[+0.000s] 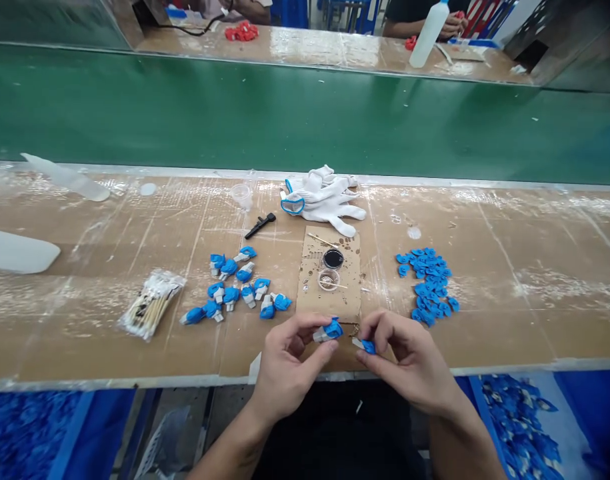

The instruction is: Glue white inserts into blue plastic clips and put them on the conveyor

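Left hand (289, 363) holds a blue-grey piece (331, 329) between thumb and fingertips; right hand (412, 360) pinches a similar piece (368, 347).

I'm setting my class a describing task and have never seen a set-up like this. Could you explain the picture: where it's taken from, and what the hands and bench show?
There is one picture, from a camera worn on a person's head, looking forward and down. No machine is handling anything: these are two bare hands. The left hand pinches a blue-and-grey piece; the right hand pinches a similar piece.

On the cardboard-covered bench, more blue-and-grey pieces lie to the left, and small blue parts to the right. Between them, a cardboard sheet bears a small cup of dark liquid. White knitted gloves lie behind it, and a bag of swabs at the left. Beyond the green strip, other people's hands are visible.
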### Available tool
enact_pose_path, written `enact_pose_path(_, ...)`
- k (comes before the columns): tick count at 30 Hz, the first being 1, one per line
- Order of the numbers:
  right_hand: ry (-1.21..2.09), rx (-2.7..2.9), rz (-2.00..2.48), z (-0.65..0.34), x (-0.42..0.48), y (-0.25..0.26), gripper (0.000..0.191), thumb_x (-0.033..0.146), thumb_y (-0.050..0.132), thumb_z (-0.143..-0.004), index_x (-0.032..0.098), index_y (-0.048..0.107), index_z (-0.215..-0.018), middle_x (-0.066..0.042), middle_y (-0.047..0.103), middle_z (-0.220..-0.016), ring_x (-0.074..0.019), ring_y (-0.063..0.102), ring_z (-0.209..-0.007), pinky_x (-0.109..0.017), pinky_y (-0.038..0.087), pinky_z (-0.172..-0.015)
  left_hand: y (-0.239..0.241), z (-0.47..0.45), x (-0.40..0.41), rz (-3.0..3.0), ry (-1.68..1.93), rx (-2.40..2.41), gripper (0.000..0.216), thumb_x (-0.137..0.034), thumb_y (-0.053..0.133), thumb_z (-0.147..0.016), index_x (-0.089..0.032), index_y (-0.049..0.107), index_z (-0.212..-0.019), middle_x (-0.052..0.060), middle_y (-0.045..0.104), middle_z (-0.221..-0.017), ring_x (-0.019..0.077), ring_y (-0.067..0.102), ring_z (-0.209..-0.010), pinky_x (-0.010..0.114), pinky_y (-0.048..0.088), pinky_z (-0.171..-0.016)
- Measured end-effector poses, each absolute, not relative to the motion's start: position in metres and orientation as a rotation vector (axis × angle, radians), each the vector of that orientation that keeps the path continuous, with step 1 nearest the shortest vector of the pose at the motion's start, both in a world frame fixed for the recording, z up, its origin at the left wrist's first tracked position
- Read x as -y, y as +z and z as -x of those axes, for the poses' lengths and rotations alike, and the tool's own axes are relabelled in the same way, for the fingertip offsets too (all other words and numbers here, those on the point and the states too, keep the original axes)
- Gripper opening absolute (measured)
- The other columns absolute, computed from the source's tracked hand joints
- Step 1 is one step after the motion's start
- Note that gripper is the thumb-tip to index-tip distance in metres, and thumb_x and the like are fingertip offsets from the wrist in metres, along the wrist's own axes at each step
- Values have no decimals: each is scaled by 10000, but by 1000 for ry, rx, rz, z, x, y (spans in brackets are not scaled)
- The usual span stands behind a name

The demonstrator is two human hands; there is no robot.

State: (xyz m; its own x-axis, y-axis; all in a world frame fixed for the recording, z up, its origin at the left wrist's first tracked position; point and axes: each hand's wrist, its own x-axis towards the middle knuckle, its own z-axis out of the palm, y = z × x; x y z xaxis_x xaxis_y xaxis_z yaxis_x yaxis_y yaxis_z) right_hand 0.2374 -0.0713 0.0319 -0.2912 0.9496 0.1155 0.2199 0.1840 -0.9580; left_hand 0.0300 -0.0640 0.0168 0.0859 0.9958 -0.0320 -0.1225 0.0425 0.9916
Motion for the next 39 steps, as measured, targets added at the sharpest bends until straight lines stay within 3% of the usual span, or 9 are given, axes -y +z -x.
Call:
enact_pose_path(5, 1247, 1708, 1043, -232, 67, 30, 142, 210, 823, -888, 243, 688, -915, 15, 616, -862, -122, 574, -739, -230, 491, -643, 12, -24, 67, -882, 1174, -971, 274, -43, 847, -759, -212, 812, -972, 33, 851, -986, 153, 823, -886, 165, 639, -807)
enact_pose_path(9, 1180, 1681, 1033, -234, 66, 29, 145, 275, 914, -810, 247, 774, -785, 15, 635, -813, -109, 619, -706, -201, 500, -597, 8, -20, 71, -750, 1142, -846, 243, -129, 859, -825, -239, 822, -1038, 26, 854, -970, 153, 826, -895, 178, 644, -835)
enact_pose_path(12, 1169, 1570, 1070, -230, 69, 28, 164, 237, 881, -845, 314, 840, -984, 6, 708, -867, -113, 670, -719, -179, 540, -582, 5, -21, 73, -753, 1148, -807, 231, -211, 834, -881, -256, 826, -1107, 40, 853, -1020, 149, 819, -922, 183, 636, -872)
enact_pose_path(15, 1155, 1515, 1094, -225, 72, 27, 275, 154, 765, -929, 352, 828, -1109, -2, 747, -941, -119, 713, -761, -181, 586, -616, 5, -23, 72, -814, 1189, -845, 214, -221, 816, -898, -256, 835, -1109, 63, 832, -1138, 157, 806, -961, 206, 642, -884)
enact_pose_path(17, 1143, 1478, 1115, -221, 74, 28, 295, 130, 780, -907, 347, 823, -1101, 13, 769, -921, -111, 719, -733, -173, 586, -617, 6, -24, 71, -883, 1224, -892, 192, -188, 802, -900, -248, 843, -1079, 67, 823, -1150, 162, 796, -976, 207, 647, -862)
enact_pose_path(22, 1128, 1454, 1145, -212, 73, 30, 106, 185, 832, -883, 284, 806, -905, 27, 778, -812, -113, 710, -704, -188, 568, -653, 13, -28, 73, -1015, 1261, -932, 261, -81, 762, -895, -244, 833, -1086, 52, 828, -1065, 143, 798, -962, 166, 635, -842)
enact_pose_path(29, 1085, 1345, 1201, -203, 75, 24, 87, 278, 825, -900, 270, 755, -848, 19, 574, -805, -106, 539, -686, -198, 465, -579, 11, -33, 81, -1081, 1338, -853, 351, -55, 822, -825, -257, 821, -1113, 69, 806, -1131, 208, 789, -1087, 249, 654, -915)
enact_pose_path(35, 1260, 1252, 1079, -197, 84, 25, 313, 433, 761, -959, 355, 683, -1252, -26, 653, -1076, -133, 628, -838, -214, 573, -727, 11, -30, 81, -1358, 1477, -874, 334, -16, 850, -795, -225, 816, -1054, 62, 815, -1049, 196, 811, -979, 237, 665, -844)
enact_pose_path(39, 1229, 1455, 1061, -199, 87, 28, 363, 503, 683, -1002, 349, 702, -1330, -63, 690, -1218, -183, 702, -1102, -213, 599, -900, 15, -24, 82, -1520, 1468, -760, 380, -19, 783, -869, -239, 775, -1178, 83, 792, -1124, 193, 806, -967, 251, 672, -812)
